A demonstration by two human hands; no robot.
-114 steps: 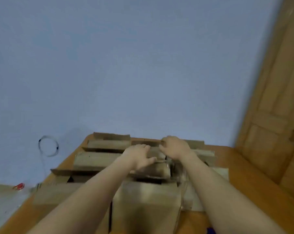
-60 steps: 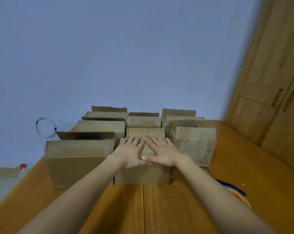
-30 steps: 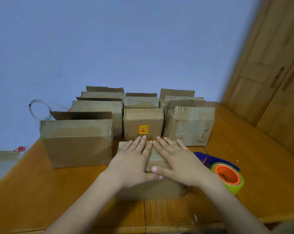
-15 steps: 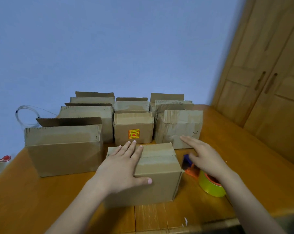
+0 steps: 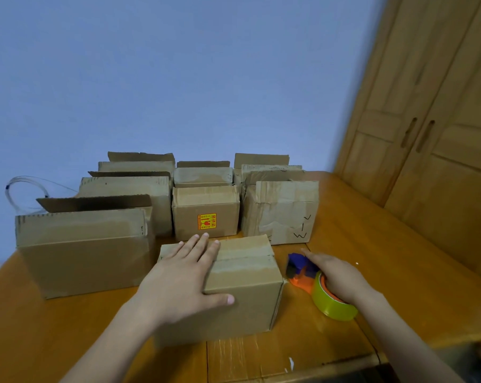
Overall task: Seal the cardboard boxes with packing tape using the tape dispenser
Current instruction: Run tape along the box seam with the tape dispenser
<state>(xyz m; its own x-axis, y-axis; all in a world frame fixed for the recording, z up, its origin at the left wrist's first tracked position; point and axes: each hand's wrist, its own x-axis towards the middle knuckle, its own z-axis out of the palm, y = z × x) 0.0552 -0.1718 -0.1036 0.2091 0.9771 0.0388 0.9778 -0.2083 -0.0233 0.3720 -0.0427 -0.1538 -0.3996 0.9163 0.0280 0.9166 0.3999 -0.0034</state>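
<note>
L: your left hand (image 5: 178,277) lay flat, fingers straight, on the front box (image 5: 244,275) flaps | R: your right hand (image 5: 338,277) lay over the tape dispenser (image 5: 302,269), on the table (image 5: 399,272) just right of that box; couldn't tell whether it gripped | risk: light box could skid under tape drag; flaps could pop if you eased off

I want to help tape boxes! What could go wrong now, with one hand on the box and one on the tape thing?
The left hand only lies flat on the front box, so it might slide when tape is pulled. The right hand rests on the tape dispenser near the table front edge; a clumsy grab could knock it off.
</note>
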